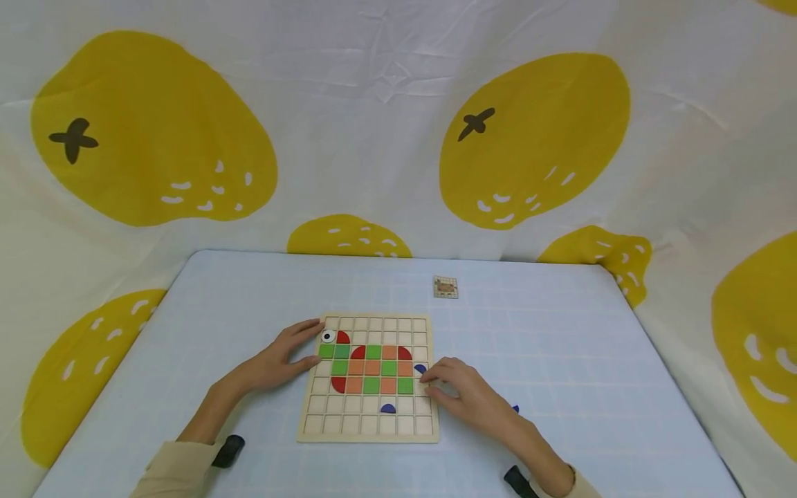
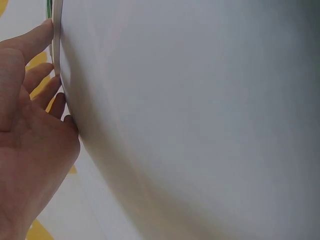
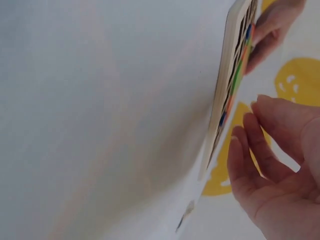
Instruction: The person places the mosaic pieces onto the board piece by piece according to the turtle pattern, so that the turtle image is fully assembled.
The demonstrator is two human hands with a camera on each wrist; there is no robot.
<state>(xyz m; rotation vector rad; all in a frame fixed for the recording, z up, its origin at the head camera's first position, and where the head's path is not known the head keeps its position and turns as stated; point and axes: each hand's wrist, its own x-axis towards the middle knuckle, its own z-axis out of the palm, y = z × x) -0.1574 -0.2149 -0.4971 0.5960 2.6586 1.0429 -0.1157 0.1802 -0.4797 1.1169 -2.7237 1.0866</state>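
A square wooden grid board (image 1: 351,427) lies on the table, with red, green and orange tiles forming a figure and a white eye tile (image 1: 328,336) at its upper left. My left hand (image 1: 274,361) rests at the board's left edge, fingers extended and thumb apart. Over the right edge, my right hand (image 1: 467,394) has its fingertips beside a blue rounded tile (image 1: 420,369); the right wrist view shows nothing held between its loosely bent fingers. Another blue half-round tile (image 1: 388,409) sits lower on the grid. A small blue piece (image 1: 515,409) is partly hidden behind my right hand.
A small picture card (image 1: 445,287) lies beyond the board, toward the back of the table. The table (image 1: 560,332) wears a pale checked cloth. Behind it hangs a white curtain (image 1: 361,138) with large yellow fruit prints.
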